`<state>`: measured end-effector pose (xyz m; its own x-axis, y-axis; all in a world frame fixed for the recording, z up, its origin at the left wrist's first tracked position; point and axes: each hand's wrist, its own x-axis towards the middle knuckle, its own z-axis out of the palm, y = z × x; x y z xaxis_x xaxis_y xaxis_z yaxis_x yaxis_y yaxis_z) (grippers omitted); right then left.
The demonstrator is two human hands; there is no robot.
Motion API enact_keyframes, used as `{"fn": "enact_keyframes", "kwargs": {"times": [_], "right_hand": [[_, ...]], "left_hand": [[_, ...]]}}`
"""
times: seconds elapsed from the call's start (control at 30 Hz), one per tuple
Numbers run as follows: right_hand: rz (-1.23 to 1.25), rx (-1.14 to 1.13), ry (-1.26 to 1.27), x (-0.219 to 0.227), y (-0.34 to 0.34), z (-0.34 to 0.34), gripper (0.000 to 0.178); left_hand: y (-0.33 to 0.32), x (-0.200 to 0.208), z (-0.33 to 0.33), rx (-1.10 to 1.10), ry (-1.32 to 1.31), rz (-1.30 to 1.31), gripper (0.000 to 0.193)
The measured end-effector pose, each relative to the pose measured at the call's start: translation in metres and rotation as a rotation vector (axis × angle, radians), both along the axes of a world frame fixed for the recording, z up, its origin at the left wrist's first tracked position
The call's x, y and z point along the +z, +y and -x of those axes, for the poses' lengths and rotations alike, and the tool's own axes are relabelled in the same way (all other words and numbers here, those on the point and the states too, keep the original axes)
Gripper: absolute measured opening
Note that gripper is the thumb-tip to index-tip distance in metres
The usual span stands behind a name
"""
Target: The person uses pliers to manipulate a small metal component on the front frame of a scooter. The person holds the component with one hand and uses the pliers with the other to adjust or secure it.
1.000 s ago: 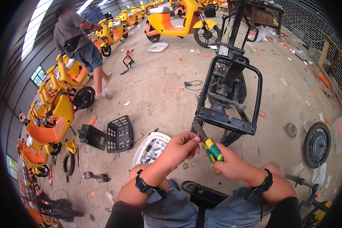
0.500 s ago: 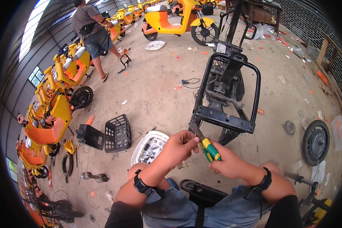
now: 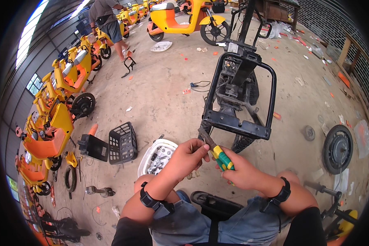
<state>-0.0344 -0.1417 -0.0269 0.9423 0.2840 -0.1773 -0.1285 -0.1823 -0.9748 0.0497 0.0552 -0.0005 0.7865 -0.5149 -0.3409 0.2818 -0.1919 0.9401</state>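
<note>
The right hand (image 3: 238, 170) is closed around one pair of pliers (image 3: 223, 157) with green-and-yellow handles; its dark metal head points to eleven o'clock. Immediately to its left, the left hand (image 3: 186, 158) has thumb and fingers pinched together on a thin piece (image 3: 192, 146), too small to identify. Two black straps (image 3: 280, 194) appear, one per forearm. Near the left hand, at nine o'clock, one white tray (image 3: 144, 161) contains many small metal parts (image 3: 161, 157). Just beyond the pliers, at twelve to one o'clock, stands one black vehicle frame (image 3: 236, 126). Farther out lie one black crate (image 3: 123, 141), between nine and ten, and one spoked wheel (image 3: 337, 149), at three. The surface is littered concrete floor (image 3: 164, 102); any lettering is illegible at this scale. One yellow scooter (image 3: 176, 26) stands near twelve; more line the metal-clad wall (image 3: 13, 110) at ten. One co-worker (image 3: 106, 18) occupies eleven.
</note>
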Motion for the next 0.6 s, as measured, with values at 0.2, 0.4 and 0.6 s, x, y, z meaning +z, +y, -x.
{"fn": "enact_keyframes", "kwargs": {"times": [0.2,0.4,0.6], "right_hand": [[-0.028,0.01,-0.087,-0.007,0.0,0.0,0.079],[-0.076,0.03,0.054,-0.006,-0.002,-0.003,0.075],[-0.214,0.029,0.037,-0.013,-0.001,-0.005,0.077]], "left_hand": [[0.001,0.0,-0.001,0.02,-0.018,-0.046,0.023],[0.002,-0.001,-0.003,0.042,0.009,-0.052,0.024],[0.001,-0.002,-0.001,0.07,0.01,-0.015,0.02]]}}
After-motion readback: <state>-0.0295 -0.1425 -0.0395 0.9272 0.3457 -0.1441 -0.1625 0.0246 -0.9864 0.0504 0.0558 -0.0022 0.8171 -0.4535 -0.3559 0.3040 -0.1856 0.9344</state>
